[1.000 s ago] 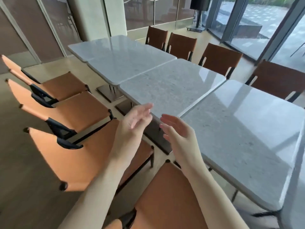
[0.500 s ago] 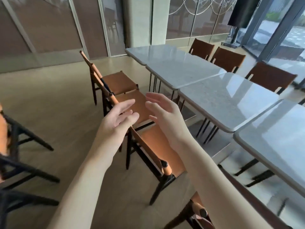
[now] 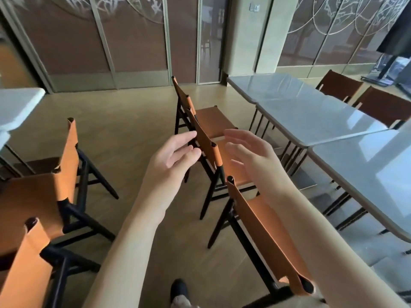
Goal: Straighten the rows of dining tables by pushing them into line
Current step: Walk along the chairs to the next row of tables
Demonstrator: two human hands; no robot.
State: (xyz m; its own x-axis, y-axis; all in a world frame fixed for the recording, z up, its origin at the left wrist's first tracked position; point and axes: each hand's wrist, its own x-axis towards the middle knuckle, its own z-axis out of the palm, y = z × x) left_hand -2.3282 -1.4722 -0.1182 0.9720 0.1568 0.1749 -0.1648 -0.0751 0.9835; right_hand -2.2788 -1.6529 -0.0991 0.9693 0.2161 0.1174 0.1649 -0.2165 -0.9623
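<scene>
A row of grey stone-topped dining tables (image 3: 311, 116) runs along the right, the nearest one (image 3: 375, 165) set slightly out of line with the others. My left hand (image 3: 175, 154) and my right hand (image 3: 249, 150) are raised in mid-air in front of me, palms facing each other, fingers relaxed and holding nothing. Both hover above a tan chair back (image 3: 206, 141), well left of the tables. Neither hand touches a table.
Tan leather chairs with black frames stand along the tables: a far one (image 3: 213, 118) and a near one (image 3: 266, 236). Two more chairs (image 3: 44, 192) and a white table corner (image 3: 15, 107) are at the left. Brown chairs (image 3: 382, 105) line the far side. Wooden floor lies between.
The view has swung left, away from the table tops toward the aisle and chairs. Both hands stay raised and empty, now a little farther apart.
</scene>
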